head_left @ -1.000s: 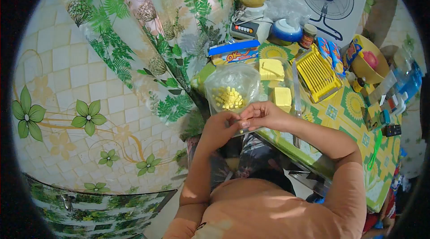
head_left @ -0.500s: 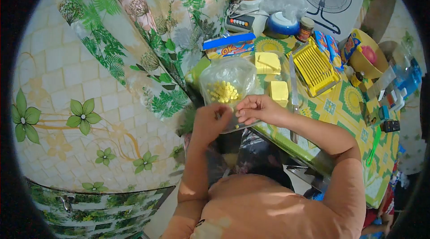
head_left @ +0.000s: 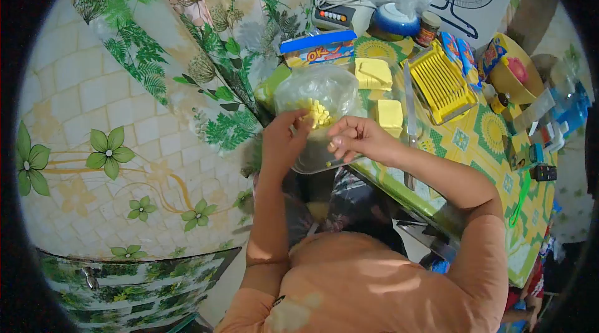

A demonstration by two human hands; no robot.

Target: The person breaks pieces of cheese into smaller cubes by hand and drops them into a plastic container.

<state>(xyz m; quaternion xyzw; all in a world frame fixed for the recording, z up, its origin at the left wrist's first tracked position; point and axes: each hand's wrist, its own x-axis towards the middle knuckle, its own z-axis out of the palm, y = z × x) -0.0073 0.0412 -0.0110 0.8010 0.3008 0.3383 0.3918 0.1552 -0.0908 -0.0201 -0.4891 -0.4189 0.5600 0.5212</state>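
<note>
My left hand (head_left: 287, 139) is at the left side of a clear plastic bag (head_left: 318, 86), its fingertips by a pile of small yellow pieces (head_left: 319, 114). The fingers are bent together; what they hold, if anything, is hidden. To its right, my right hand (head_left: 359, 139) has thumb and fingers pinched over the front of a clear tray (head_left: 306, 163), and anything between them is too small to make out. One small yellow-green piece (head_left: 329, 164) lies near the tray's front edge. Two yellow blocks (head_left: 373, 74) (head_left: 390, 116) sit behind my right hand.
A knife (head_left: 410, 108) lies right of the blocks, beside a yellow slotted rack (head_left: 440, 83). Farther back are a blue-edged pack (head_left: 318, 49), a blender (head_left: 343, 5), a blue container (head_left: 397, 19) and a jar (head_left: 428, 28). A yellow bowl (head_left: 527, 86) stands at the right.
My hands have moved apart. The left one has gone up and left to the pile of yellow pieces, while the right one stays pinched. The camera view has shifted slightly.
</note>
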